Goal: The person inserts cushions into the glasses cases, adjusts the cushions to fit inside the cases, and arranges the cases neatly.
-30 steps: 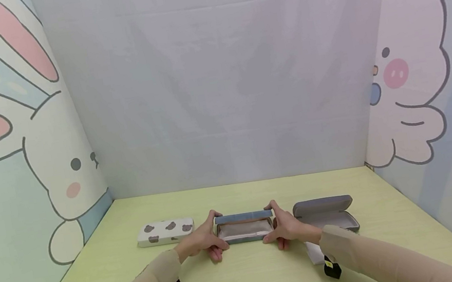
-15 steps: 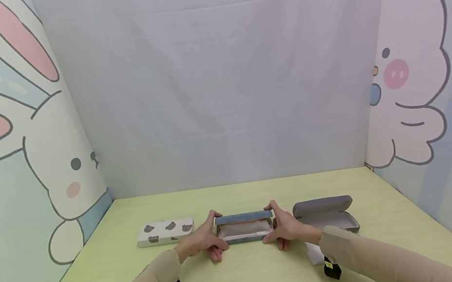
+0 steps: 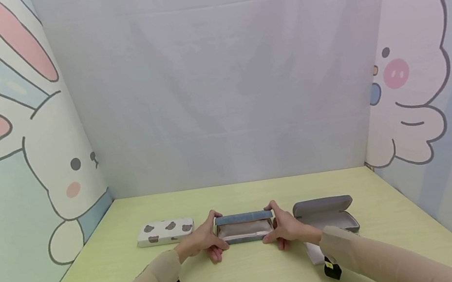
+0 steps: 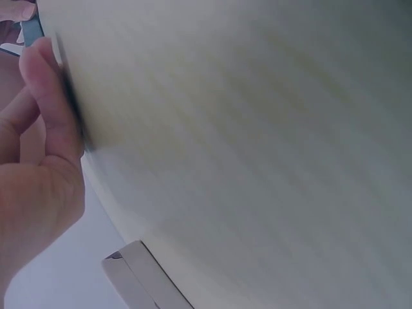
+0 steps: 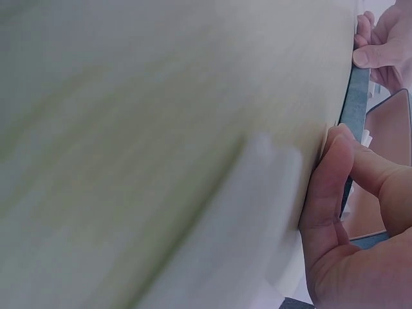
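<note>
A blue glasses case (image 3: 243,217) sits at the middle of the table with its lid raised, its pale inside facing me. Something white lies along the inner front edge. My left hand (image 3: 205,237) holds the case's left end, thumb at the front lower corner and index finger up at the lid. Mirroring it, my right hand (image 3: 286,226) holds the right end the same way. The right wrist view shows the right thumb and finger close to the case's blue front wall (image 5: 356,96) and a pinkish lining in the lid (image 5: 393,141).
To the left lies a white case with bear-head prints (image 3: 166,232), shut. A grey glasses case (image 3: 322,205) stands with its lid up on the right. A white folded piece (image 3: 314,252) lies partly under the right forearm. Printed cloth walls (image 3: 226,86) enclose the table.
</note>
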### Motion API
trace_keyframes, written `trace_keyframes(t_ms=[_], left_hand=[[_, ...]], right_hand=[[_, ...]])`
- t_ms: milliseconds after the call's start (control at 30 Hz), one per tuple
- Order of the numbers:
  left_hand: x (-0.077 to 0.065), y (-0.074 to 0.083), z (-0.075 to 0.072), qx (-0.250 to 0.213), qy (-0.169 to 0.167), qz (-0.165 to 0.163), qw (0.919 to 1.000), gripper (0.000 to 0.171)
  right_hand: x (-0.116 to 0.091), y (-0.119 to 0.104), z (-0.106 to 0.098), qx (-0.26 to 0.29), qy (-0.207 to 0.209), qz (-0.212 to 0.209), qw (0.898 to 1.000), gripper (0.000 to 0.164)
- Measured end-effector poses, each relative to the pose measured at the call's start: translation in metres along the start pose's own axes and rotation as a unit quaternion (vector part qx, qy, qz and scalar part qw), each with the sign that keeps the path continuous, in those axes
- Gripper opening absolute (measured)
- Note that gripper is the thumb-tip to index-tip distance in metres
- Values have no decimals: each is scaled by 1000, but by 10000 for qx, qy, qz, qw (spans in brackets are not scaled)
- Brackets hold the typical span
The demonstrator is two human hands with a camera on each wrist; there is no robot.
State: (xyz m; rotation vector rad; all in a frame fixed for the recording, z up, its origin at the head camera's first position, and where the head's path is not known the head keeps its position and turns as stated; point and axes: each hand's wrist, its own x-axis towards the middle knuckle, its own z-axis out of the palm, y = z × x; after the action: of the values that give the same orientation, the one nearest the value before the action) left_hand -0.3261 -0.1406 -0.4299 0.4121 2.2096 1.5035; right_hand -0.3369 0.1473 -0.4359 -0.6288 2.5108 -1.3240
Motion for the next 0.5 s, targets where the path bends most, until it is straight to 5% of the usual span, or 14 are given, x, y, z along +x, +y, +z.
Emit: trace_keyframes(t_ms=[500], left_hand=[[-1, 1, 0, -35, 34, 44, 10000, 76]], right_hand=[[-1, 0, 0, 20, -22, -66, 10000, 75]])
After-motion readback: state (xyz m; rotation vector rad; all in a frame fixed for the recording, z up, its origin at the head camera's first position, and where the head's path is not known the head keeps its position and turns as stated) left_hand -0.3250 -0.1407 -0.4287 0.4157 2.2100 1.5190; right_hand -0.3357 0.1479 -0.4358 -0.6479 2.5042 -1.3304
